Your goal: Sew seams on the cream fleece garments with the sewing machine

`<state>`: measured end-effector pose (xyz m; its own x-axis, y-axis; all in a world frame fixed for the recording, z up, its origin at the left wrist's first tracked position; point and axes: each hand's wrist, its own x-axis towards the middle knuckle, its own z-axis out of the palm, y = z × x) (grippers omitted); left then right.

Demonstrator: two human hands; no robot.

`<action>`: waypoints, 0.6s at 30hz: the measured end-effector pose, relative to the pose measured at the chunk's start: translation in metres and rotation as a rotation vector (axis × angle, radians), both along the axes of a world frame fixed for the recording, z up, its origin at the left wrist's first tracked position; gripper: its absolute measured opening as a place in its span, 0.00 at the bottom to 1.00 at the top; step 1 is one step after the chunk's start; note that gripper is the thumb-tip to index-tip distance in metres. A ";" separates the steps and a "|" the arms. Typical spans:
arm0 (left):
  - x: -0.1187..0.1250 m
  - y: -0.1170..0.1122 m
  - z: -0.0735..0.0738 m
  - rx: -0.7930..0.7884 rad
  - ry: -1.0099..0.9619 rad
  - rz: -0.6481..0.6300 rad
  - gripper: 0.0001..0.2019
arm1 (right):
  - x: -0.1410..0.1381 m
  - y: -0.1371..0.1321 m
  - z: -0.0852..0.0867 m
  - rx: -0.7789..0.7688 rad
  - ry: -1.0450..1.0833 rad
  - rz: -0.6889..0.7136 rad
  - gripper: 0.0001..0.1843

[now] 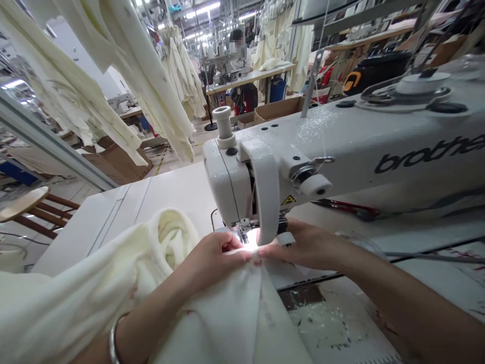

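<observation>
Spreading from the lit needle area of a white sewing machine (235, 182) toward the viewer, the cream cloth (227, 313) lies across the white bench (166, 187) in broad, soft folds. It looks thick and matte, with a smooth, slightly fleecy surface and faint reddish-brown marks scattered over it. On the left it bunches into a rounded, tube-like opening with a thick, curved rim and crumpled fabric inside; below the needle area, a long crease runs down it.

The left hand (212, 255) pinches the cloth's upper edge between thumb and bent fingers, just beside the needle area. The right hand (299, 242) grips the same edge from the other side, its thumb at the front and its fingers partly hidden behind the curved guard (267, 189). A smooth, silvery metal bracelet (113, 338) circles the left wrist.

The machine's casing is glossy and finely pebbled, with rounded corners, dark "brother" lettering and a ribbed white knob (286, 239) low beside the right hand. Beyond it, a red-and-dark tool (348, 206) lies under the machine's arm. Long cream garments (140, 76) hang limply at upper left, above a brown cardboard box (117, 162) and a round-topped wooden stool (34, 207).
</observation>
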<state>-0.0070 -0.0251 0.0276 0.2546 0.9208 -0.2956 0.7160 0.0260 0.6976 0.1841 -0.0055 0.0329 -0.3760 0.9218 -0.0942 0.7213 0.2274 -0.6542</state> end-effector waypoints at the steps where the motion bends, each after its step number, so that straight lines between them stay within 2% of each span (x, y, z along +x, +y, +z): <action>1: 0.000 -0.002 0.000 -0.001 -0.016 0.013 0.11 | 0.001 -0.001 0.004 -0.049 -0.023 0.005 0.06; 5: 0.004 -0.012 0.001 0.011 -0.029 0.036 0.08 | 0.004 -0.003 0.004 -0.201 -0.058 0.002 0.13; 9: 0.006 -0.015 0.003 0.063 -0.050 0.009 0.08 | 0.004 -0.003 -0.005 -0.260 0.048 -0.005 0.09; 12: 0.006 -0.012 0.001 0.076 -0.040 0.036 0.09 | -0.001 -0.003 -0.007 -0.299 0.109 -0.037 0.06; 14: 0.006 -0.008 -0.001 0.100 -0.015 0.077 0.08 | -0.007 -0.003 -0.007 -0.251 0.090 -0.096 0.07; 18: 0.008 0.006 -0.006 0.137 0.065 0.140 0.06 | -0.018 -0.001 -0.011 -0.021 0.054 -0.182 0.04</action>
<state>0.0006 -0.0196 0.0212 0.1056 0.9785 -0.1769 0.7558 0.0367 0.6538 0.1657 -0.0066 0.0216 -0.2082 0.9731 -0.0986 0.7129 0.0819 -0.6965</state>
